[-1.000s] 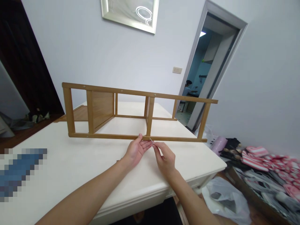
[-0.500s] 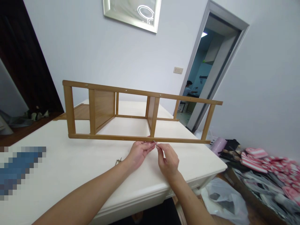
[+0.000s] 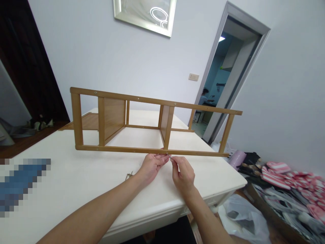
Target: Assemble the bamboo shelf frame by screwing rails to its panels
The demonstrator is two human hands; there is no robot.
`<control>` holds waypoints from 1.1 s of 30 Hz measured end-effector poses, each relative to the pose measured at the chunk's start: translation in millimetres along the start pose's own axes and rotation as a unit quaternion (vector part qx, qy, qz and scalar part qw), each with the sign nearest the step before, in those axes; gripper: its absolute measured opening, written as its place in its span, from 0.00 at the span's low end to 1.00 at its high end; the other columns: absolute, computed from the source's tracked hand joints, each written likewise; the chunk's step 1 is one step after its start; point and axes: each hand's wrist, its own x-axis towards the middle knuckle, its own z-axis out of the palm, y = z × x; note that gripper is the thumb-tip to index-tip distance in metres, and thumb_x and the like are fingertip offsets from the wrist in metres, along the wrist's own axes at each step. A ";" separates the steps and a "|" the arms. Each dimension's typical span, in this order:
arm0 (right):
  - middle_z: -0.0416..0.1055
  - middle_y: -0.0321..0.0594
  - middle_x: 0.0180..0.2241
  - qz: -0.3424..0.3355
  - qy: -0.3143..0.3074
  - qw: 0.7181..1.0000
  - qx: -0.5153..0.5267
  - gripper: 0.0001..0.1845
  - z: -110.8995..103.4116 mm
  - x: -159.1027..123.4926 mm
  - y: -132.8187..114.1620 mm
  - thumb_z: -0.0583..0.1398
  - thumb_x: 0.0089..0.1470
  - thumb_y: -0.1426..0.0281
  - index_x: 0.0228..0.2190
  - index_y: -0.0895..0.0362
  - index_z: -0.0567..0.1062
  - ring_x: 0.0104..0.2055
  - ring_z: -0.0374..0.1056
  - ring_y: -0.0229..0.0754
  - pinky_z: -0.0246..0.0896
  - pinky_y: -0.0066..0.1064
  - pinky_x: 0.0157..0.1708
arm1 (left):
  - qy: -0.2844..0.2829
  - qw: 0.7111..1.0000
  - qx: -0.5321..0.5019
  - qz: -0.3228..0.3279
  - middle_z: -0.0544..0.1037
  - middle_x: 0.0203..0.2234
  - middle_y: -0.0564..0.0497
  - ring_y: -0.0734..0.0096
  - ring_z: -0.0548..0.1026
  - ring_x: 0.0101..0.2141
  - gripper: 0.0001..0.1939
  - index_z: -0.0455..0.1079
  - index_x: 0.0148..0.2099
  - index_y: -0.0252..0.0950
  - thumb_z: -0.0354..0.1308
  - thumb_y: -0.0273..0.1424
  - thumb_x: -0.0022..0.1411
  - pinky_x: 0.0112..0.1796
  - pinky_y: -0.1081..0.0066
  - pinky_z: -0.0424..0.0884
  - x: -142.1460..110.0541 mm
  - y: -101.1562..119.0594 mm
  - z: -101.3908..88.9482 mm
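A brown wooden shelf frame [image 3: 134,149] lies on its side on the white table [image 3: 101,179], with panels set between its rails. My left hand [image 3: 151,167] is at the lower front rail, below the middle crosspiece; its fingers are partly behind the rail and grip it. Close beside it, my right hand [image 3: 183,173] pinches a thin metal hex key [image 3: 170,157] between thumb and forefinger. The key's tip meets the rail at a bolt hole, where the fingertips of both hands nearly touch. Several small metal bolts [image 3: 129,175] lie on the table beside my left forearm.
Another wooden panel [image 3: 88,121] lies behind the frame's left end. A pixelated blue item [image 3: 20,183] is at the table's left. Striped cloth [image 3: 281,174], a purple roll [image 3: 237,158] and a plastic bag [image 3: 245,217] are off the right edge. A person [image 3: 204,98] is beyond the doorway.
The hex key has turned slightly at the bolt hole in my right fingers. Both hands stay at the same place on the rail; the whole view has shifted a little.
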 end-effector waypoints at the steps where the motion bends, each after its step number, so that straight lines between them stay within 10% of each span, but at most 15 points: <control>1: 0.75 0.42 0.33 -0.003 -0.002 1.000 0.000 0.14 0.4 -0.7 0.7 0.56 0.58 0.79 0.43 0.52 0.71 0.35 0.71 0.42 0.68 0.35 0.35 | -0.002 1.000 -0.001 0.000 0.81 0.40 0.36 0.57 0.77 0.48 0.10 0.76 0.37 0.26 0.63 0.16 0.50 0.58 0.60 0.65 0.1 0.0 0.1; 33: 0.75 0.48 0.37 -0.075 0.002 0.997 -0.033 0.22 0.7 0.7 -1.9 0.56 0.56 0.83 0.51 0.56 0.69 0.40 0.72 0.45 0.72 0.37 0.37 | -0.016 1.000 -0.007 0.000 0.80 0.42 0.36 0.55 0.76 0.49 0.24 0.72 0.41 0.28 0.74 0.21 0.39 0.59 0.57 0.62 -4.1 4.7 2.9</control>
